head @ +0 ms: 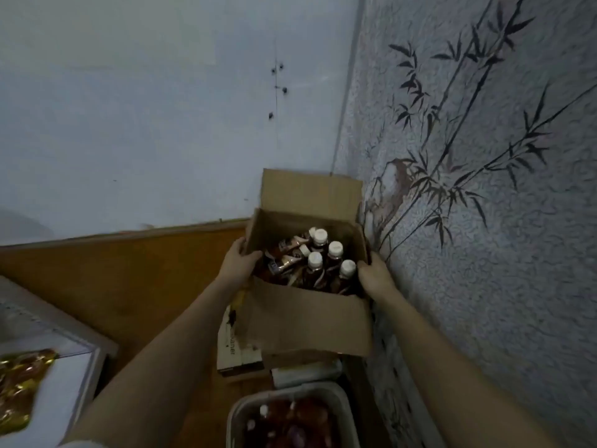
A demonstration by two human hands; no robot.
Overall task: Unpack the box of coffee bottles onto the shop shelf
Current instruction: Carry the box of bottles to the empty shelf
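An open brown cardboard box (pixel 303 318) sits in the corner where the pale wall meets the bamboo-patterned wall. Its flaps stand open. Inside are several dark coffee bottles (pixel 315 270) with white caps; some stand upright on the right, others lie on their sides on the left. My left hand (pixel 237 261) grips the box's left wall at the rim. My right hand (pixel 374 276) grips the right rim, close to the nearest upright bottle. No shelf is clearly in view.
The box rests on another white carton (pixel 231 354) above an orange-brown surface (pixel 129 279). A grey plastic tub (pixel 235 412) holding dark packets is at the bottom. At the left, a white counter (pixel 77 360) carries a gold foil pack (pixel 19 386). The bamboo-patterned wall (pixel 484 221) lies close on the right.
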